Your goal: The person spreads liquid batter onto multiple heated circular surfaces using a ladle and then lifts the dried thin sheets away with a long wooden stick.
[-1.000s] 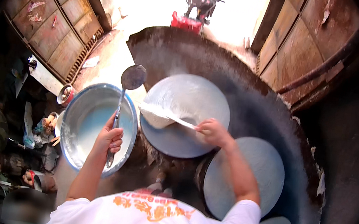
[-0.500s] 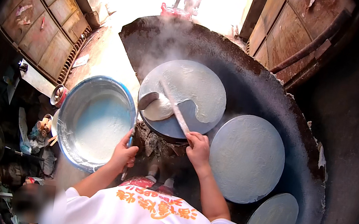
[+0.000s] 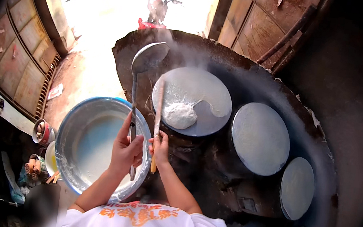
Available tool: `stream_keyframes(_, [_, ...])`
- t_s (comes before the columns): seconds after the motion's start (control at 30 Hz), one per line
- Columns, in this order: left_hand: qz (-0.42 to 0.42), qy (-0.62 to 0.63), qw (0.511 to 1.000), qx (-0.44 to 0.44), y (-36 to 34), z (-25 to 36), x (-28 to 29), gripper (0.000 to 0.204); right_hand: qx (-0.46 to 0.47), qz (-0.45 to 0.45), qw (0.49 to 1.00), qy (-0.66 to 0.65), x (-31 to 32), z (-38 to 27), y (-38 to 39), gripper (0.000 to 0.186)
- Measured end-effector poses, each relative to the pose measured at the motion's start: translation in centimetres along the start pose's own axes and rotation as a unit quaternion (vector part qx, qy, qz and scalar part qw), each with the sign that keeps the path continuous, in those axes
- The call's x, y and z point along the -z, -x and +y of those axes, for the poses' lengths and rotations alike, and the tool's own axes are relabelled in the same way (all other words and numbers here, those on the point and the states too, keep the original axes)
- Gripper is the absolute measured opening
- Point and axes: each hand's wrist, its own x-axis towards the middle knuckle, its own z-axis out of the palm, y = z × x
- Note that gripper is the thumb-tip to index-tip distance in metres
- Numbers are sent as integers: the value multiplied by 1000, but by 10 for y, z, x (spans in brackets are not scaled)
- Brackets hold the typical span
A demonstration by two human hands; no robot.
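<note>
My left hand (image 3: 127, 151) is closed round the handle of a long metal ladle (image 3: 151, 56), its bowl raised beyond the nearest griddle's left edge. In my right hand (image 3: 160, 147) is a flat wooden spreader (image 3: 159, 106), standing nearly parallel to the ladle and overlapping the griddle's left side. A thick mound of white batter (image 3: 180, 115) lies on that round griddle (image 3: 206, 122). A thinner layer covers its far part, leaving a bare curved patch at the near right. Under my left hand and forearm sits a big blue-rimmed basin (image 3: 68, 120) with pale batter inside.
Several more round griddles curve away to the right, including one with a pale coating (image 3: 261, 139). A dark curved counter edge (image 3: 225, 51) runs behind them, with steam above. Left of the basin stand small tins (image 3: 44, 132) and a bowl (image 3: 50, 159). A parked bike (image 3: 157, 10) is outside the doorway.
The ladle has left the batter on the griddle and risen away from it. My right hand has drawn left toward my left hand, turning the spreader more upright. The view has shifted rightward.
</note>
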Motion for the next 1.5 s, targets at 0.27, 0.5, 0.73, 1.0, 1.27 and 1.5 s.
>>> stream_keyframes(0.27, [-33,39,997,49,18,12,29,66,11,185,978,-93,40,-29,50,28])
stream_keyframes(0.5, [-44,16,994,102,16,-2,22,66,73,166,983,34,66,-40,43,30])
stream_keyframes(0.73, [-80,9,990,113,-11,-14,-11,67,-40,155,985,57,162,-84,91,35])
stream_keyframes(1.0, [-72,-48,987,134,-46,-40,-55,67,-59,135,984,102,193,-82,123,35])
stream_keyframes(1.27, [-90,41,971,220,-59,-39,-97,67,266,235,762,542,199,-128,75,31])
stream_keyframes(1.5, [-75,121,944,296,-117,-44,-108,57,177,246,741,600,194,-104,65,32])
